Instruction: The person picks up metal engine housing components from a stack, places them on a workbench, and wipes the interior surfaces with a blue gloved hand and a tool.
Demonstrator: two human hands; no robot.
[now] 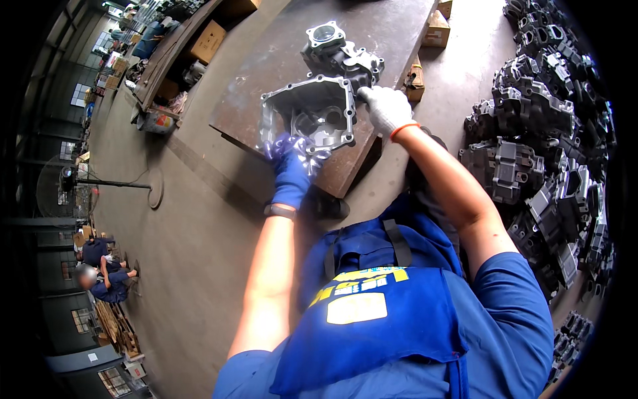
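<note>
An open, box-shaped cast metal housing [307, 110] lies on a worn steel table [259, 60], its hollow side facing me. My left hand [291, 167], in a blue glove with pale, shiny fingers, grips the housing's near rim at the lower left. Those fingertips are slightly smeared. My right hand [387, 110], in a white knit glove with an orange cuff, is closed just right of the housing. Whatever it may hold is mostly hidden. Just beyond sits a second casting [342, 56] with a round flanged opening, close behind the housing.
Many grey castings [525, 113] are piled on the right. Cardboard boxes [435, 30] stand beyond the table's right edge. At left are a workbench [166, 53] with goods beneath, a pedestal fan [113, 183] and a seated person [106, 272].
</note>
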